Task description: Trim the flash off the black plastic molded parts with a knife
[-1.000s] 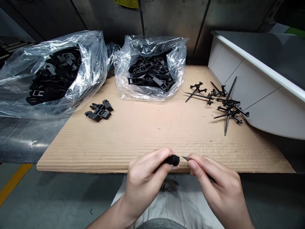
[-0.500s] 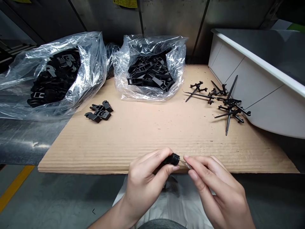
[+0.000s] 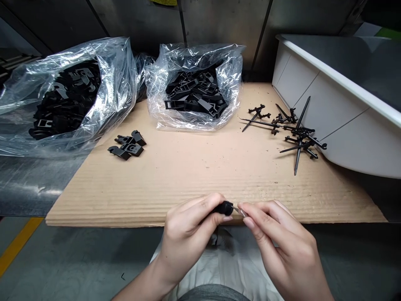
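In front of the cardboard's near edge, my left hand (image 3: 191, 236) is closed around a black plastic part (image 3: 226, 207), and only the end of it shows past the fingers. My right hand (image 3: 282, 238) pinches a small thin metal blade (image 3: 240, 211) between thumb and fingertips. The blade's pointed tip meets the right end of the black part; whether it cuts in is too small to tell. Several loose black plastic pieces (image 3: 128, 145) lie together on the cardboard at the left.
A flattened cardboard sheet (image 3: 188, 167) covers the worktop. Two clear plastic bags, one at left (image 3: 115, 79) and one at the back middle (image 3: 230, 79), hold black parts. Black moulding sprues (image 3: 299, 133) lie beside a large white bin (image 3: 332, 100) on the right.
The part in my left hand has turned slightly. My right hand with the blade has moved a little left, keeping close to the part's end. The whole view has shifted slightly.
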Demonstrator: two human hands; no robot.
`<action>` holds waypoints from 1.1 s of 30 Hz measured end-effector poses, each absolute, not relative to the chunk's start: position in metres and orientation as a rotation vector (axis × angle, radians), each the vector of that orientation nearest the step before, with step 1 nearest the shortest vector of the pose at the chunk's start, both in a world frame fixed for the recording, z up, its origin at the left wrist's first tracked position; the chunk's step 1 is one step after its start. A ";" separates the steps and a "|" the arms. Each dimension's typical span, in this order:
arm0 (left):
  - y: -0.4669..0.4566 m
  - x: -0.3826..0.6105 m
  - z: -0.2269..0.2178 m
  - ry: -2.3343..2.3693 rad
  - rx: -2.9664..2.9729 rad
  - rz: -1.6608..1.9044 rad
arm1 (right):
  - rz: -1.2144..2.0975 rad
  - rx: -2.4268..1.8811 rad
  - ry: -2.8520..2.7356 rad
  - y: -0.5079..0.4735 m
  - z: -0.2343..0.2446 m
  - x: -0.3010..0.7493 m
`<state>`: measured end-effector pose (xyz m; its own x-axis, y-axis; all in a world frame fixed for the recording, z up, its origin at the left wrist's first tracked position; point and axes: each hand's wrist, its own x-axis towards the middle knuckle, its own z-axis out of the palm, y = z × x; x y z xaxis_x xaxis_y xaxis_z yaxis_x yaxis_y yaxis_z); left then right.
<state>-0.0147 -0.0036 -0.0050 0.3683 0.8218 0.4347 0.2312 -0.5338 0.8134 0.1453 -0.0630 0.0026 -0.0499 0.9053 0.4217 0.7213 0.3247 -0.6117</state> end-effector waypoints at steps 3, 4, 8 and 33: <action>-0.004 -0.015 -0.004 0.905 1.952 1.146 | 0.296 -1.459 -1.783 -0.062 0.002 0.142; -0.004 -0.014 -0.002 0.882 1.949 1.126 | 0.296 -1.470 -1.761 -0.061 0.002 0.141; -0.006 -0.012 0.003 0.818 1.917 1.032 | 0.329 -1.504 -1.686 -0.058 0.002 0.140; -0.005 -0.010 -0.001 0.910 1.844 1.124 | 0.318 -1.443 -1.692 -0.062 0.002 0.140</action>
<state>-0.0105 -0.0054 -0.0010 0.3532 0.8623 0.3629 0.1759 -0.4422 0.8795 0.1400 -0.0616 0.0024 0.0455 0.8967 0.4404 0.6760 0.2969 -0.6745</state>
